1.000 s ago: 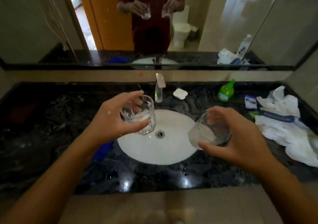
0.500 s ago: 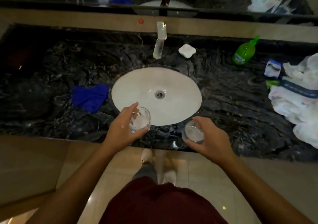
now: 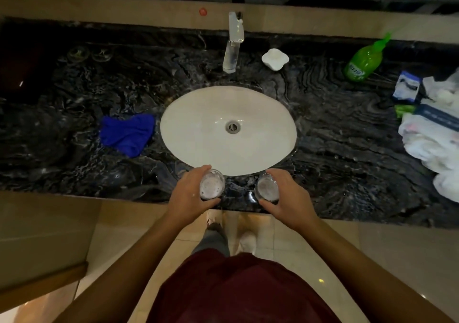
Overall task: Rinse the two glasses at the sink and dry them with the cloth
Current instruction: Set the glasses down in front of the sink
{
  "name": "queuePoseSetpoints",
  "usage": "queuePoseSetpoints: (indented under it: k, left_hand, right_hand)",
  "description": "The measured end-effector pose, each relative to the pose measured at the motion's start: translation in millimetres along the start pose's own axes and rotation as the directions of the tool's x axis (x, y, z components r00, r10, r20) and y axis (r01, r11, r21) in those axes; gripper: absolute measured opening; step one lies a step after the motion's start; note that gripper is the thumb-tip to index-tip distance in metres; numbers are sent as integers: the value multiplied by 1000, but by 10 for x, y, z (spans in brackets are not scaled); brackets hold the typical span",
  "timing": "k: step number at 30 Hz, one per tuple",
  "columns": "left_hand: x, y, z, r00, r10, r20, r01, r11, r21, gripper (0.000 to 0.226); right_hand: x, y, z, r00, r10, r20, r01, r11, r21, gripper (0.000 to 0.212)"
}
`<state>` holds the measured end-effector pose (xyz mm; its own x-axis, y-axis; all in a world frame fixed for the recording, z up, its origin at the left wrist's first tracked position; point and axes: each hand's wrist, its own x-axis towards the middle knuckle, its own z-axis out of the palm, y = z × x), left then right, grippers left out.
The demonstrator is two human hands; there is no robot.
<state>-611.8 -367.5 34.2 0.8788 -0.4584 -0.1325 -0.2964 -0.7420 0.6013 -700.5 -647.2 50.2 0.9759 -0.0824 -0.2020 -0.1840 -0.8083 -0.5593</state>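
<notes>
My left hand [image 3: 190,193] grips a clear glass [image 3: 211,185] from its left side, and my right hand [image 3: 288,194] grips a second clear glass [image 3: 267,189] from its right side. Both glasses are upright, side by side over the dark counter strip just in front of the white oval sink [image 3: 198,143]. A crumpled blue cloth [image 3: 128,134] lies on the counter left of the sink. The chrome tap [image 3: 233,42] stands behind the basin with no water running.
A white soap dish [image 3: 274,59] sits right of the tap, with a green bottle [image 3: 363,61] farther right. White plastic bags and small packets [image 3: 432,134] crowd the right end of the black marble counter [image 3: 347,148]. A mirror runs along the back.
My view tilted down from the mirror to the counter and floor. Both hands drew back from over the basin to the counter's front strip, still holding the glasses.
</notes>
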Motion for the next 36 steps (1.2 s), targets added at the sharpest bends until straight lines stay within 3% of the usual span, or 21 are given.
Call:
queuePoseSetpoints:
  k: [11,19,23,25,27,29,33,36]
  left_hand:
    - [-16,-3,58,1000,18,21,-18,1000,20,91]
    - [-21,-3,71,998,41,48,-41,999,13,94]
    - [42,105,-9,994,99,48,-101,994,31,104]
    - [104,234,-70,986,167,-3,-166,985,35,100]
    - [181,385,-77,976,219,-14,-219,975,36,96]
    - [255,536,6,968,252,24,-252,967,32,96]
    - [325,796,367,962,253,102,-252,968,-20,95]
    - [375,950,610,961,204,189,-195,979,-64,102]
  right_hand:
    - [-18,33,131,999,-45,12,46,998,-43,74]
    - [-22,64,165,1000,-10,-1,10,999,45,80]
    - [-22,104,46,998,-8,59,0,991,131,104]
    - [-20,183,-80,999,23,-29,-19,988,156,94]
    - [-28,365,-174,986,73,-150,-57,992,111,77]
    - [-31,623,-202,968,141,-207,-141,990,17,73]
    - [-89,1127,-83,951,223,-215,-270,936,-223,74]
    - [-162,1325,-3,944,263,-201,-312,908,-279,72]
